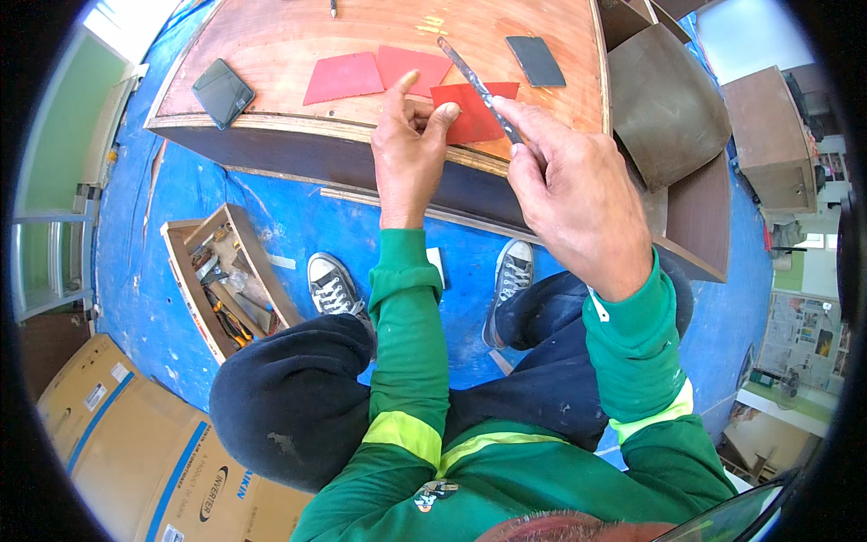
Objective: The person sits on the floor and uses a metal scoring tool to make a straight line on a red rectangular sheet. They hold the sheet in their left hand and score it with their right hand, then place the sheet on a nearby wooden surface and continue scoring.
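Note:
My left hand [411, 135] is closed, its thumb on the left edge of a vivid red sheet [477, 126] that looks like sandpaper; the index finger points up and the other fingers curl in. My right hand [578, 190] grips a long, narrow, stained metal blade [465, 70], slanting across the top of that sheet. Two paler red pieces, one to the left [343, 79] and one behind my left hand [414, 65], lie on the wooden panel [271, 54]. The sheet's lower part is at the panel's near edge.
On the panel lie a black wallet-like item [223, 93], a dark grey piece [536, 61] and a pencil [333, 8]. A wooden tray of tools [185, 287] stands on the blue floor sheet [312, 194]. Cardboard [126, 443] lies at lower left; a brown curved panel [668, 104] stands right.

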`<state>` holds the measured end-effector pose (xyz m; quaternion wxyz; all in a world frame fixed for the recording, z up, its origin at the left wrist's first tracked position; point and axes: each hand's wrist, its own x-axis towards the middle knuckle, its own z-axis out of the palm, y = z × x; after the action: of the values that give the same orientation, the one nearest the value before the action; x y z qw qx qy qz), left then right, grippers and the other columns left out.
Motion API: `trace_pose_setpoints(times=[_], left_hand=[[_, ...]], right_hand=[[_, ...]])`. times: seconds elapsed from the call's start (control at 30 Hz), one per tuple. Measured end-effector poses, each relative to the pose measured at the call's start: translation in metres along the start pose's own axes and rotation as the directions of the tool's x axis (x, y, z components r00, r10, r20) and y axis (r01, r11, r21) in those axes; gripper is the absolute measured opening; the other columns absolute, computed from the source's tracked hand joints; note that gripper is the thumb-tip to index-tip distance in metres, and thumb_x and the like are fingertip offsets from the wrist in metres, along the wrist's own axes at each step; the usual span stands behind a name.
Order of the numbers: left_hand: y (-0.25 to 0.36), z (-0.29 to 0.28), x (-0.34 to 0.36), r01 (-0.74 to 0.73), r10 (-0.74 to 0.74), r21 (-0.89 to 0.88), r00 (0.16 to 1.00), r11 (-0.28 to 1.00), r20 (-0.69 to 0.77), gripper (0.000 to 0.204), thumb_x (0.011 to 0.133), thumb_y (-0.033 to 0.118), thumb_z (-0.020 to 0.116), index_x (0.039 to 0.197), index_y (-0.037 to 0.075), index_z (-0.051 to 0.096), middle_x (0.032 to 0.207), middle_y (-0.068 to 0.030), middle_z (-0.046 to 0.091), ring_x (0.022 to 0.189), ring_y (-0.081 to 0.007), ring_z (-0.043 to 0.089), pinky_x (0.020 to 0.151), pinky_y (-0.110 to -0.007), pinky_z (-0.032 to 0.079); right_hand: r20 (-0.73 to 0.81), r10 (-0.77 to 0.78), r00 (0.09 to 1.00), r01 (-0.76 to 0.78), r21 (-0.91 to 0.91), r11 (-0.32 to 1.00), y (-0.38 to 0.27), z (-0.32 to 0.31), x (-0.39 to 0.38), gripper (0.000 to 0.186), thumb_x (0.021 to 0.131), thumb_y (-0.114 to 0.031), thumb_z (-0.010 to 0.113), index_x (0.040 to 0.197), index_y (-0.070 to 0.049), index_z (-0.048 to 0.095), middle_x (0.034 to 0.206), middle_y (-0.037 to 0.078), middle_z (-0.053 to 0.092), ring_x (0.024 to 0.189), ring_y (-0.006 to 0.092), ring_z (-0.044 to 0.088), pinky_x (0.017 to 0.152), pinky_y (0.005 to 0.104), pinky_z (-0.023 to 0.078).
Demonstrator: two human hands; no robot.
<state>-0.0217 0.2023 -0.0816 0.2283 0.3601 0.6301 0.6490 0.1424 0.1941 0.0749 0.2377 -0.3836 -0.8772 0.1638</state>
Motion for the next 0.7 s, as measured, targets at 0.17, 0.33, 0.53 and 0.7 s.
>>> trace_pose_setpoints(times=[0.17,0.33,0.53,0.7], left_hand=[[-0.009,-0.010,0.004,0.032,-0.018,-0.152,0.996,0.988,0.090,0.054,0.103,0.009,0.088,0.151,0.000,0.066,0.097,-0.0063,0.079,0.088,-0.0093,0.072,0.077,-0.029,0.060],[-0.005,-0.007,0.004,0.053,-0.035,-0.302,0.997,0.952,0.065,0.043,0.104,0.009,0.087,0.140,-0.005,0.068,0.096,-0.0047,0.076,0.087,-0.0082,0.070,0.075,-0.026,0.058],[-0.005,-0.011,0.006,0.067,-0.050,-0.255,0.996,0.964,0.074,0.033,0.103,0.009,0.089,0.126,-0.003,0.068,0.097,-0.0051,0.075,0.086,-0.0088,0.070,0.074,-0.025,0.058],[-0.011,-0.010,0.007,0.054,-0.034,-0.290,0.997,0.956,0.075,0.030,0.103,0.008,0.089,0.121,-0.002,0.068,0.097,-0.0060,0.075,0.086,-0.0088,0.070,0.075,-0.025,0.058]], right_hand=[[-0.034,-0.004,0.999,0.005,0.043,0.999,0.000,-0.009,-0.005,0.041,0.105,-0.001,0.068,0.145,-0.002,0.076,0.077,0.022,0.064,0.059,0.0220,0.056,0.062,0.0387,0.050],[-0.033,0.008,0.999,-0.006,0.063,0.998,0.006,-0.011,-0.012,0.042,0.104,0.000,0.068,0.146,-0.003,0.075,0.077,0.021,0.064,0.059,0.0216,0.055,0.062,0.0381,0.049],[-0.024,0.013,1.000,-0.012,0.042,0.999,0.008,-0.010,-0.014,0.042,0.104,0.001,0.067,0.145,-0.002,0.075,0.084,0.023,0.070,0.063,0.0266,0.065,0.065,0.0403,0.053],[0.014,0.003,1.000,-0.004,0.092,0.996,0.010,0.003,-0.016,0.042,0.103,0.002,0.066,0.144,-0.001,0.075,0.093,0.026,0.076,0.069,0.0319,0.073,0.069,0.0435,0.057]])
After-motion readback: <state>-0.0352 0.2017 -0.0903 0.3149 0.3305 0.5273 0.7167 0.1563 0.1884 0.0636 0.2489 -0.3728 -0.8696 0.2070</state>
